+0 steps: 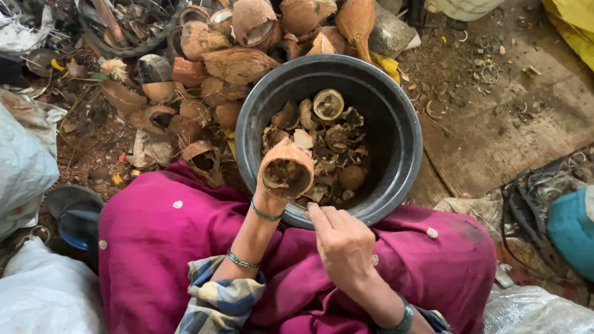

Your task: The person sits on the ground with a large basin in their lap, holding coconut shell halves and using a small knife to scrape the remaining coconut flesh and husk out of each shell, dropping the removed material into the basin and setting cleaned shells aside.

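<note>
Shell: a half coconut shell (286,173) is up over the near rim of the tub (396,167), open side toward the camera, scraps of brown lining inside.
Left hand: the left hand (270,196) cups the shell from below and behind; its grip is closed around the shell's outer curve, the fingers mostly hidden.
Right hand: the right hand (341,242) rests at the tub's near rim, just beside the shell, fingers curled with the forefinger out; whether it pinches anything I cannot tell.
Handling: the shell looks light, stiff and rough, likely brittle at its thin lip; the rounded back seems the safest place to hold.
Tub: dark, round, deep, with cut pieces (322,145) lying on its bottom.
Edges: the tub's rim sits against the lap (185,235), close under both wrists.
Room: a husk pile (229,62) crowds the far left; bare floor (495,124) lies open to the right.
</note>
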{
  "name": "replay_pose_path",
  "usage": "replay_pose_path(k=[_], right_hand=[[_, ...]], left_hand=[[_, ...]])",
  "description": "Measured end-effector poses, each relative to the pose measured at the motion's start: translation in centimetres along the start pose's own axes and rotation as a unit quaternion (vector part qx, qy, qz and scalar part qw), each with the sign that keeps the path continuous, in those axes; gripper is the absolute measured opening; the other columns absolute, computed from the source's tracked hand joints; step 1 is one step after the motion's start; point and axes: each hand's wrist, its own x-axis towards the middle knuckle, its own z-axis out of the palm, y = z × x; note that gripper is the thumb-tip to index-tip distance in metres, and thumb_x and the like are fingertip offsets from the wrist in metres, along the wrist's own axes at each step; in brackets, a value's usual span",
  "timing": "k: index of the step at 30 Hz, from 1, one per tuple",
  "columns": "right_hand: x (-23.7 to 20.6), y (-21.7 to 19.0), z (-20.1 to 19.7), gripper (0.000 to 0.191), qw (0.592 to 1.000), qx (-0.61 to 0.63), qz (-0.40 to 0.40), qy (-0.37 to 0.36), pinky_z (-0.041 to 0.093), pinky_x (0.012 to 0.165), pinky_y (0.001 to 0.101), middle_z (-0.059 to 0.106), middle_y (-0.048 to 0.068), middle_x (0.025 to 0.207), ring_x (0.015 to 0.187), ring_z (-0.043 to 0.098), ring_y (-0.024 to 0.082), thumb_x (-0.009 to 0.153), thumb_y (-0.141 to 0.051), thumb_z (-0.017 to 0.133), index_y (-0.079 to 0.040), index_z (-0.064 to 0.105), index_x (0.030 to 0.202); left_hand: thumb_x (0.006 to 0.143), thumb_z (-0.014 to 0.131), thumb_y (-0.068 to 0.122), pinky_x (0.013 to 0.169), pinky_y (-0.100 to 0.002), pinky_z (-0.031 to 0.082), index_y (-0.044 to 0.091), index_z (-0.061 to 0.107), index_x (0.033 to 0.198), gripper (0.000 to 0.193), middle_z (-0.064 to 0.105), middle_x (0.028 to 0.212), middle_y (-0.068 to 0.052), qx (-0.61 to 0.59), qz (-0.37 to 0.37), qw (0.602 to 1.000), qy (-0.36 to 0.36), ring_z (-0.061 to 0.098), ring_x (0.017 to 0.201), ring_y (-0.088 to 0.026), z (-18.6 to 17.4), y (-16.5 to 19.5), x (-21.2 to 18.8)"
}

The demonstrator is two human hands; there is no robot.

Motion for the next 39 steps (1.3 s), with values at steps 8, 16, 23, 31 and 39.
replay_pose_path(k=[8, 16, 23, 31, 39], right_hand=[[-0.1, -0.4, 2.1, 0.022, 0.998, 0.024, 0.059, 0.025, 0.052, 0.061, 0.0370, 0.067, 0.005, 0.082, 0.071, 0.067, 0.023, 0.086, -0.007, 0.073, -0.009, 0.071, 0.108], [0.1, 0.9, 3.0, 0.010, 0.973, 0.151, 0.175, -0.013, 0.050, 0.057, 0.0405, 0.070, 0.009, 0.077, 0.066, 0.069, 0.030, 0.094, -0.018, 0.069, -0.010, 0.071, 0.101], [0.2, 0.9, 2.8, 0.010, 0.946, 0.205, 0.239, -0.075, 0.051, 0.057, 0.0404, 0.071, 0.011, 0.072, 0.064, 0.070, 0.029, 0.097, -0.019, 0.066, -0.011, 0.072, 0.098], [0.2, 3.1, 1.0, 0.028, 0.998, 0.027, 0.035, -0.052, 0.050, 0.058, 0.0387, 0.063, 0.006, 0.073, 0.068, 0.064, 0.024, 0.084, -0.008, 0.070, -0.013, 0.075, 0.111], [-0.4, 0.8, 3.4, 0.025, 0.997, 0.025, 0.078, 0.012, 0.051, 0.058, 0.0384, 0.066, 0.006, 0.076, 0.069, 0.067, 0.024, 0.084, -0.006, 0.068, -0.009, 0.073, 0.108]], left_hand=[[0.107, 0.051, 0.032, 0.088, -0.045, 0.061, -0.001, 0.068, 0.116, 0.038, 0.072, 0.112, -0.019, -0.009, -0.030, 0.998, 0.053, 0.071, 0.100, -0.032, -0.5, 0.0, 0.7], [0.106, 0.050, 0.023, 0.090, -0.042, 0.060, -0.007, 0.068, 0.113, 0.036, 0.073, 0.110, -0.020, 0.063, 0.013, 0.997, 0.040, 0.071, 0.100, -0.031, 0.6, 0.3, 1.4], [0.106, 0.051, 0.023, 0.091, -0.043, 0.060, -0.007, 0.068, 0.111, 0.035, 0.073, 0.109, -0.020, 0.052, 0.049, 0.997, 0.019, 0.071, 0.100, -0.033, 0.8, 0.7, 1.9], [0.107, 0.047, 0.034, 0.087, -0.043, 0.060, -0.006, 0.070, 0.107, 0.046, 0.074, 0.101, -0.020, -0.036, -0.123, 0.989, 0.073, 0.072, 0.092, -0.033, 0.6, 1.4, 2.5], [0.111, 0.045, 0.035, 0.085, -0.043, 0.061, -0.004, 0.068, 0.107, 0.046, 0.075, 0.099, -0.018, 0.011, -0.009, 0.998, 0.067, 0.073, 0.090, -0.032, 2.4, 0.9, 1.2]])
